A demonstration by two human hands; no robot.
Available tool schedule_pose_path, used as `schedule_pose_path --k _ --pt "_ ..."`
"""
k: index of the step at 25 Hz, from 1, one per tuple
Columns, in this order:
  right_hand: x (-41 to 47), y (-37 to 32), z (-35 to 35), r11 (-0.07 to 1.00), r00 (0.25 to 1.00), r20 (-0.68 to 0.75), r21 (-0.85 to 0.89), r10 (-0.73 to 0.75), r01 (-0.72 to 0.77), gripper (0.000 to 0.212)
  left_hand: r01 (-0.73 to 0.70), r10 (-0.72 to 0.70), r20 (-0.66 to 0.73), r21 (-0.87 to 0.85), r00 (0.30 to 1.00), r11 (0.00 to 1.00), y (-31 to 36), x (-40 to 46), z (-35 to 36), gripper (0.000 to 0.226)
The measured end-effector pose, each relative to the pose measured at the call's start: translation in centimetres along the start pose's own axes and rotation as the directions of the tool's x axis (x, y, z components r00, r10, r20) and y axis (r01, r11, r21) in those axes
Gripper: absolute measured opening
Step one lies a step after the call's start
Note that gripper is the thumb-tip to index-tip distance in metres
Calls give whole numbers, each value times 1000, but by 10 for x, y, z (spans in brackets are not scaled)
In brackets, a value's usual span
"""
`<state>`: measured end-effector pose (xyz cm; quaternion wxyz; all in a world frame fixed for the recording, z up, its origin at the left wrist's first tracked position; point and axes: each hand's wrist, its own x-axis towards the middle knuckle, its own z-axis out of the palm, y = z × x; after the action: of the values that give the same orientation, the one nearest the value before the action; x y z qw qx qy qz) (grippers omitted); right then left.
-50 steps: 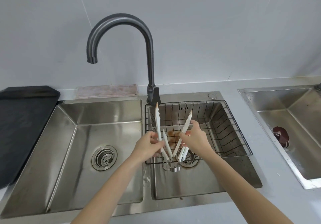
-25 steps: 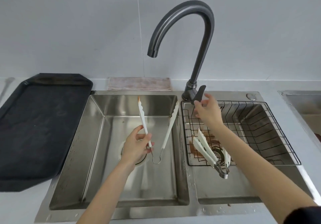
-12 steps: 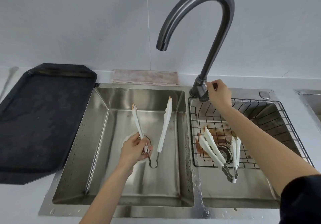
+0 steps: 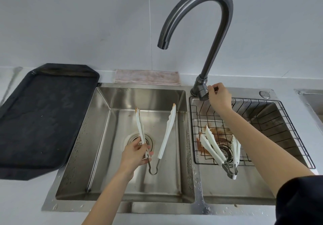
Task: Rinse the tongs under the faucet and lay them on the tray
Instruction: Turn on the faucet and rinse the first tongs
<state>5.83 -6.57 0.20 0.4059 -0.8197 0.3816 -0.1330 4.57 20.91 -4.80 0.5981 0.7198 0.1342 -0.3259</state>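
My left hand (image 4: 133, 154) grips one arm of a pair of white tongs (image 4: 167, 134) with brown-stained tips, held spread open above the left sink basin (image 4: 104, 155), below the spout of the dark curved faucet (image 4: 211, 32). No water runs from the spout. My right hand (image 4: 218, 96) is closed on the faucet handle at the faucet's base. Two more white tongs (image 4: 212, 146) lie in the black wire basket (image 4: 279, 130) in the right basin. The black tray (image 4: 40, 116) sits on the counter left of the sink and holds nothing.
A folded pinkish cloth (image 4: 146, 77) lies behind the left basin against the wall. Brown residue stains the right basin floor under the basket. A second sink's edge (image 4: 311, 99) shows at the far right. Water drops dot the sink's front rim.
My left hand carried one pair of tongs from the basket over to the left basin. My right hand let go of its tongs, reached to the faucet handle and closed on it.
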Motion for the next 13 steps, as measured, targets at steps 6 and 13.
schedule_pose_path --k 6,13 --pt "-4 0 1 1000 1000 7 23 17 -17 36 -4 4 3 -6 1000 1000 0 -5 -1 16" --pt "-10 -7 -2 996 996 46 50 71 -73 36 -20 19 14 8 1000 1000 -1 -6 -3 20"
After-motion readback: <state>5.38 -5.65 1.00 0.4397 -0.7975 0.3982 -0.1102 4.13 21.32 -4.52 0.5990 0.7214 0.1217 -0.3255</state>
